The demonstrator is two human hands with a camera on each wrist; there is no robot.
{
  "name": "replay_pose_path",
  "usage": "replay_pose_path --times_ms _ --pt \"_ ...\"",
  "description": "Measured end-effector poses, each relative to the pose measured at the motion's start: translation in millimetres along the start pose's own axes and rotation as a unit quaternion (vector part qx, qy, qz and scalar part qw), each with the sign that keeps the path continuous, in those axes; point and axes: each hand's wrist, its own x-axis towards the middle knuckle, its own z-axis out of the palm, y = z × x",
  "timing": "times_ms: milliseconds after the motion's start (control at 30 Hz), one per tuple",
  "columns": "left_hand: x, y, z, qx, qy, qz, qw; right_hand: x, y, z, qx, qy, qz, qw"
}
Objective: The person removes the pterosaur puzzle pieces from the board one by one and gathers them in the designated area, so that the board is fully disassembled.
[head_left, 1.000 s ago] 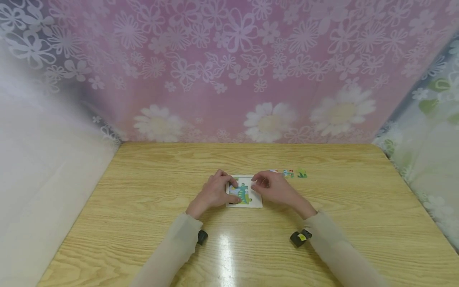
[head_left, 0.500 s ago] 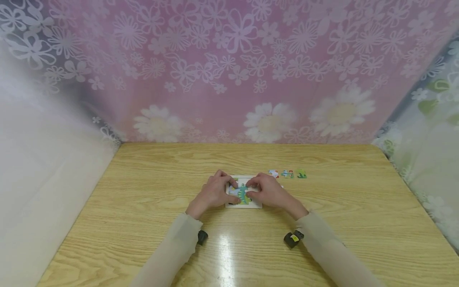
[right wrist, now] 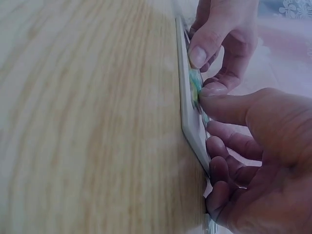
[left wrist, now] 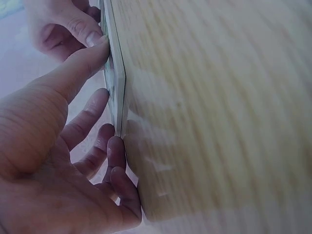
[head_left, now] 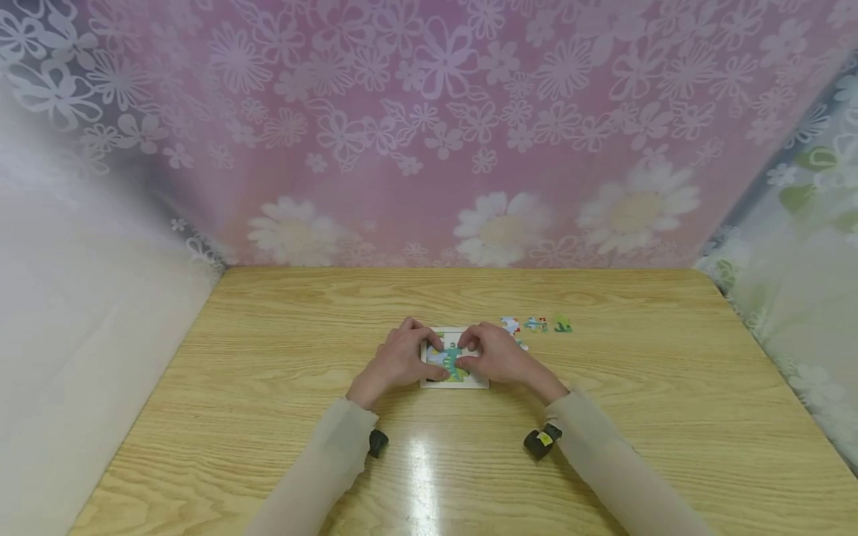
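Observation:
A small white puzzle board (head_left: 476,384) with a green and teal dinosaur picture, partly assembled, lies on the table. My left hand (head_left: 400,357) holds the board at its left side. Its thumb and forefinger rest on the pieces, the other fingers bent along the edge, as the left wrist view shows. My right hand (head_left: 499,353) is over the board's right part, its thumb and forefinger around the edge of a teal puzzle piece (right wrist: 197,80). Its remaining fingers are curled beside the board's rim. The fingertips hide part of the picture.
Loose puzzle pieces lie in a row behind the right hand: a whitish one (head_left: 509,324), a blue and red one (head_left: 536,324) and a green one (head_left: 562,324). Another piece (head_left: 522,345) shows partly beside that hand. Flowered cloth (head_left: 415,186) closes off the wooden table's (head_left: 281,313) far side.
My right hand has moved left and slightly down onto the puzzle, its thumb and forefinger reaching the teal piece. Loose pieces behind it are uncovered. My left hand stays in place.

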Motion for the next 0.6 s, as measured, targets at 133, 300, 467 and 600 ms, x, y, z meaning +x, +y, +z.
replay_pose_path --times_ms 133,300,467,600 --pt "0.8 -1.5 0.6 0.000 -0.002 0.001 1.0000 1.5 0.1 -0.7 0.001 -0.012 -0.002 0.9999" --pt "1.4 -2.9 1.1 -0.002 0.001 0.007 1.0000 2.4 0.4 -1.6 -0.002 -0.019 -0.007 0.9998" --pt "0.7 -2.3 0.1 -0.005 0.001 0.009 0.9999 5.3 -1.5 -2.5 -0.003 -0.023 -0.011 0.9997" --pt "-0.1 -0.7 -0.6 -0.012 -0.002 0.010 0.9999 8.2 -4.8 -3.2 -0.004 -0.025 -0.006 0.9996"
